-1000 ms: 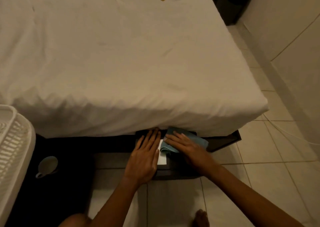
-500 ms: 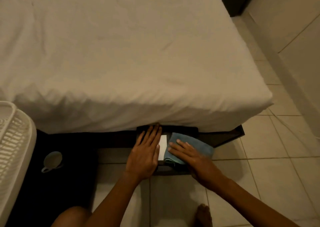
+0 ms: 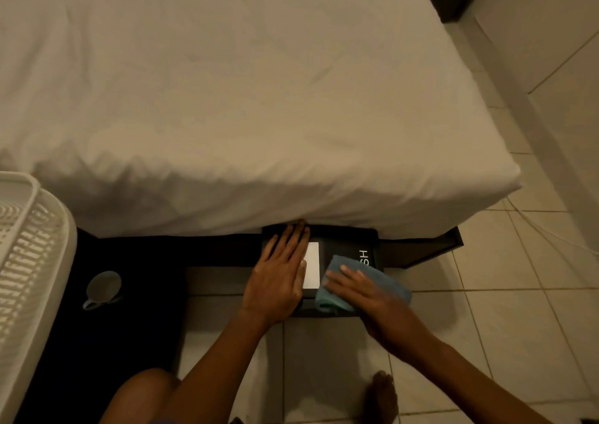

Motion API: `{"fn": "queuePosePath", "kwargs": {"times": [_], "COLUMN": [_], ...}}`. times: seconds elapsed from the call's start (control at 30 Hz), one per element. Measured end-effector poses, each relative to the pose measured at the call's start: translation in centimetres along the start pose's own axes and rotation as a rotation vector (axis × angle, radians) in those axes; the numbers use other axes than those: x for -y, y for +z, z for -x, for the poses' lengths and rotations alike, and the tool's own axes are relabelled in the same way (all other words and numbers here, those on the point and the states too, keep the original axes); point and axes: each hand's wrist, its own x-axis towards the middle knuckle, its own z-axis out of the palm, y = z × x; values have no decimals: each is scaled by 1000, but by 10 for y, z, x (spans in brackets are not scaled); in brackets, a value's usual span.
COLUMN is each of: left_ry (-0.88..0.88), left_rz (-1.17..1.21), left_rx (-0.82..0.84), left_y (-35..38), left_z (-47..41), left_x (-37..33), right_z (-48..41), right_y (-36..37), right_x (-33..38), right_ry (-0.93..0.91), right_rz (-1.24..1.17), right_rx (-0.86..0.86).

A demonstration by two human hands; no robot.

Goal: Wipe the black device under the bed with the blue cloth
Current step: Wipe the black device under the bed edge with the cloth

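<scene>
A black device (image 3: 343,245) with a white label (image 3: 311,264) and white letters sticks out from under the bed (image 3: 227,99) onto the tiled floor. My left hand (image 3: 278,277) lies flat on its left part, fingers pointing toward the bed. My right hand (image 3: 363,290) presses a folded blue cloth (image 3: 337,300) onto the device's near right corner. The cloth hangs a little over the front edge. The device's far end is hidden under the sheet.
A white slatted rack (image 3: 29,261) stands at the left edge. A pale mug (image 3: 103,289) sits on a dark mat (image 3: 97,342) beside it. The dark bed frame (image 3: 431,248) juts out at right. A thin cable (image 3: 551,229) runs along the floor by the wall.
My right hand has drawn the blue cloth back from under the bed edge toward me and to the right, uncovering the white letters. My left hand has stayed flat on the device.
</scene>
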Motion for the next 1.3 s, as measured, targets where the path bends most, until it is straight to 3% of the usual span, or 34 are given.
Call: {"fn": "queuePosePath", "kwargs": {"times": [0.17, 0.3, 0.37, 0.57, 0.73, 0.9, 1.03, 1.13, 1.3], "left_ry": [-16, -17, -20, -17, -27, -23, -22, -21, -17], "left_rz": [3, 4, 3, -30, -26, -23, -3, -28, -22], "left_rx": [24, 28, 34, 40, 58, 33, 48, 42, 43], "left_y": [0, -1, 0, 1, 1, 0, 1, 2, 0], "left_z": [-1, 0, 0, -1, -1, -1, 0, -2, -2], "left_x": [-2, -1, 0, -2, -2, -4, -3, -3, -4], "right_z": [-33, 15, 3, -36, -20, -52, -22, -53, -46], "right_y": [-1, 20, 15, -1, 10, 8, 34, 17, 21], "right_x": [1, 18, 9, 5, 24, 6, 37, 14, 18], "right_ry": [147, 53, 58, 307, 233, 395, 324, 286, 424], "right_rz": [-149, -91, -56, -202, -150, -233, -223, -170, -259], "right_rx": [-131, -53, -120, -299, -285, -401, -359, -423, -491]}}
